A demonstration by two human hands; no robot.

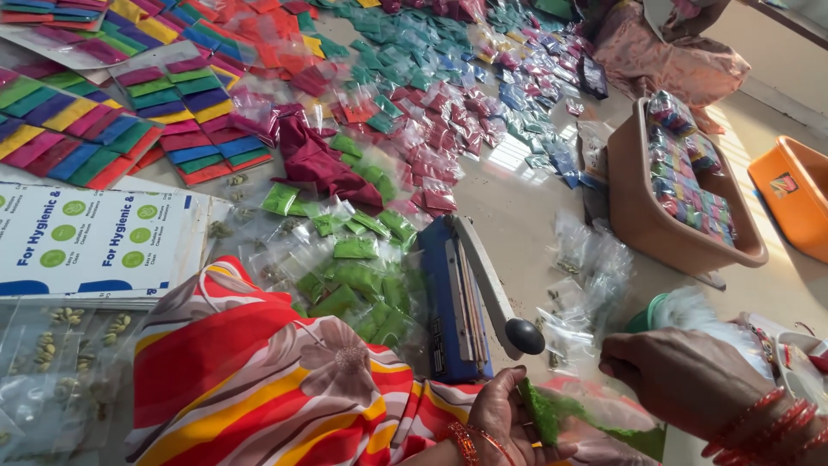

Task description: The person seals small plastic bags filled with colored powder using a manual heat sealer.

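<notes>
Green powder fills the small clear packet [542,412] pinched upright between the fingers of the left hand [509,418], at 6 o'clock in the frame. Right hand [686,380], at 4 o'clock, is curled closed, knuckles up, over loose clear plastic bags [595,276]; whether it grips any of them cannot be told. Red bangles on both wrists.

Blue heat sealer [457,298] just at 12 o'clock of the left hand, its grey lever arm raised, black knob nearest the packet.

Containers:
- Brown plastic tub [634,211], 2 o'clock: stacked rows of multicoloured powder packets.
- Orange tub [798,198], 3 o'clock, well apart: contents not visible.
- Small clear pouches of green powder [354,276] heaped at 10 o'clock of the sealer.
- Floor toward 12 o'clock: scattered red, teal and blue sealed pouches [440,112].
- Clear bags at 8 o'clock [52,345]: pale seed-like pieces inside.
- Strips of rainbow-ordered packets [86,129] at 10 o'clock.
</notes>
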